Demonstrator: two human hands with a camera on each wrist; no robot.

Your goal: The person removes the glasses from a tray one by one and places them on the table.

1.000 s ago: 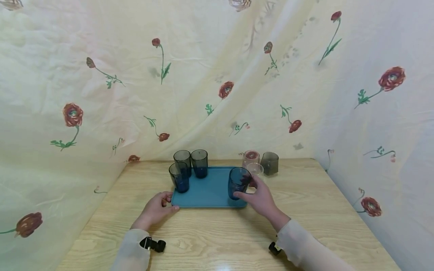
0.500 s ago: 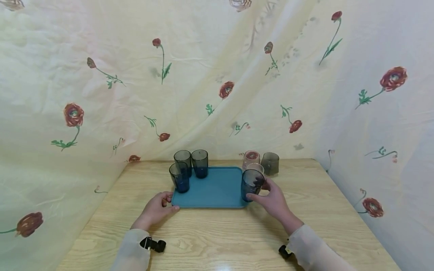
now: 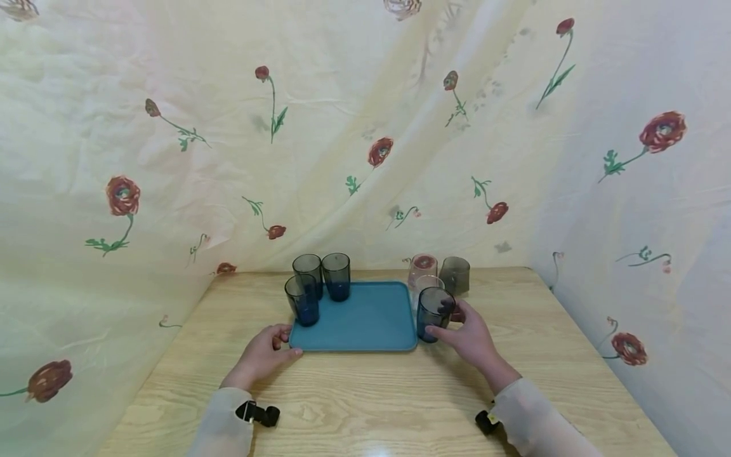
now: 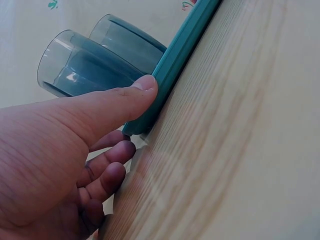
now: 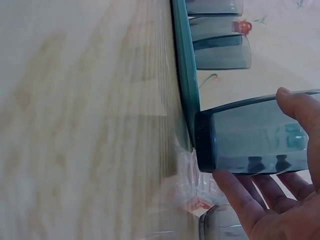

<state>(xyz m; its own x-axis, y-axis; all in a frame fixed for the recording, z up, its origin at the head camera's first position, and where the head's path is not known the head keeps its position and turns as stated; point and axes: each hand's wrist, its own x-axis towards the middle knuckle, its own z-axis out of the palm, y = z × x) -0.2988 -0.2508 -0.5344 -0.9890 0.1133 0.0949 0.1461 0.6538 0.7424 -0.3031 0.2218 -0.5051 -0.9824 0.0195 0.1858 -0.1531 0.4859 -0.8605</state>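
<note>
Your left hand [image 3: 259, 357] pinching the near left corner of the blue tray [image 3: 362, 327], your right hand [image 3: 473, 336] gripping a dark glass [image 3: 430, 312] by the tray's right edge, three tinted glasses [image 3: 305, 309] on its left side, flowered cloth [image 3: 320, 158] behind.

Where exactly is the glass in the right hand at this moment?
In the head view, the tinted glass is in the right hand, beside the right edge of the blue tray, in front of a clear glass.

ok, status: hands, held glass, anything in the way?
Left hand holding tray by near-left corner. Right hand gripping dark glass at tray's right edge. Clear glass close behind, possible obstruction, contact unclear.
</note>
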